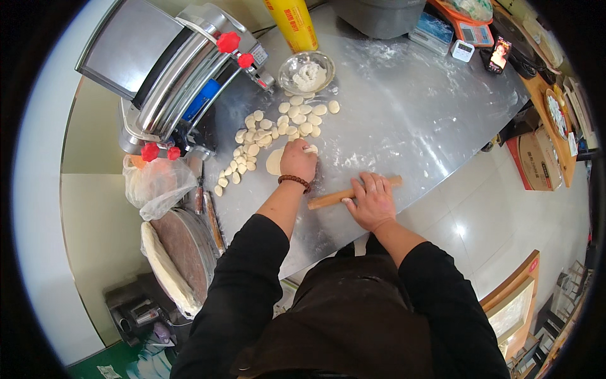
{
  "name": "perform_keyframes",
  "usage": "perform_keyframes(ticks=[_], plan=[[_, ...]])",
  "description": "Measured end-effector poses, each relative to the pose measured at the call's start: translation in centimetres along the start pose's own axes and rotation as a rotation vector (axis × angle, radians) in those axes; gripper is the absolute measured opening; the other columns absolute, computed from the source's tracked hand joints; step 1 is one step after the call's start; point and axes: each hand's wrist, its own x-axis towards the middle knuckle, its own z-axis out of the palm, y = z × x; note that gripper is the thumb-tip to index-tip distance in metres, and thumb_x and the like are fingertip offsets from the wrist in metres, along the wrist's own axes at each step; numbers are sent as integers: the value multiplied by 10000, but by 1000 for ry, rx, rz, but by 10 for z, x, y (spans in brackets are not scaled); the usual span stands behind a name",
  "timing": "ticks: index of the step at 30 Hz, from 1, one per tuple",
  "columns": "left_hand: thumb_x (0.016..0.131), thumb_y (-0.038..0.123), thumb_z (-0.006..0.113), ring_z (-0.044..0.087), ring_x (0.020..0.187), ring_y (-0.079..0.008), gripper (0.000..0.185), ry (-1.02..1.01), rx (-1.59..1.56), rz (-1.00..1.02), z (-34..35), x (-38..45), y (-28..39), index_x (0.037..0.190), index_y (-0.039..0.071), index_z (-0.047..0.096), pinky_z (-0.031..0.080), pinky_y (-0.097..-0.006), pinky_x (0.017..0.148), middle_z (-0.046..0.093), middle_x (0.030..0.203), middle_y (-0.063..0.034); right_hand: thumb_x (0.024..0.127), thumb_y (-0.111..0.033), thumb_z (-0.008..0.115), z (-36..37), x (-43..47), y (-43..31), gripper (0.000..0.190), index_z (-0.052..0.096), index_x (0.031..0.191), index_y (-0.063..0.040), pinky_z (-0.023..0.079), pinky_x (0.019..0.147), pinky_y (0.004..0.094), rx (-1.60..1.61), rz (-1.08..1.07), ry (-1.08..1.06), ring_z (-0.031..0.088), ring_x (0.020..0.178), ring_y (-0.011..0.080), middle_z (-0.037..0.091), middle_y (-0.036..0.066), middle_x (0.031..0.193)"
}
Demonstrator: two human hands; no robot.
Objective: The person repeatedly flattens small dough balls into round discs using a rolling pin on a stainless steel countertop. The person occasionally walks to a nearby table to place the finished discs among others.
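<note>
My right hand (372, 199) lies over a short wooden rolling pin (326, 199), fingers on its far side and thumb on the near side. The pin rests at a slant near the front edge of the steel table (369, 142). My left hand (298, 163), with a beaded bracelet at the wrist, is curled over a flat rolled dough wrapper (273, 162). A pale piece of dough (311, 149) shows beside its fingers; the fingertips are hidden. Beyond that hand, many small flattened dough rounds (301, 118) are spread out, some overlapping.
A dough-sheeting machine (175, 85) with red knobs stands at the left. Behind the rounds is a bowl (307, 73) of flour, next to a yellow roll (296, 26). A knife (199, 192) lies left. A lit phone (499, 55) and a timer (462, 50) stand far right.
</note>
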Motion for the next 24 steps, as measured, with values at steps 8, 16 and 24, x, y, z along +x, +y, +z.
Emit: perform_keyframes(ticks=[8,16,24], plan=[[836,137,724,645,985,-329,178,118,10,91,8,-12,-3,991,59,684,525,-434,894,673,1031,-139,924,-474,651,-4,-2,2,549,641,1281,-58,301,1168,483,9,-19,28,466,1315,311,538,132,1345],[854,187,771,702,747,-213,203,-189,-357,-21,20,-53,42,1004,57,726,562,-345,721,744,850,-114,931,-410,646,5,-9,8,504,642,1319,-89,369,1072,468,17,19,37,500,1254,300,549,114,1327],[909,202,690,717,820,-305,167,-379,-343,159,23,-83,42,966,53,741,562,-393,759,742,887,-135,892,-260,636,-3,8,14,507,598,1370,-97,405,1008,471,-100,227,26,540,1190,322,542,123,1343]])
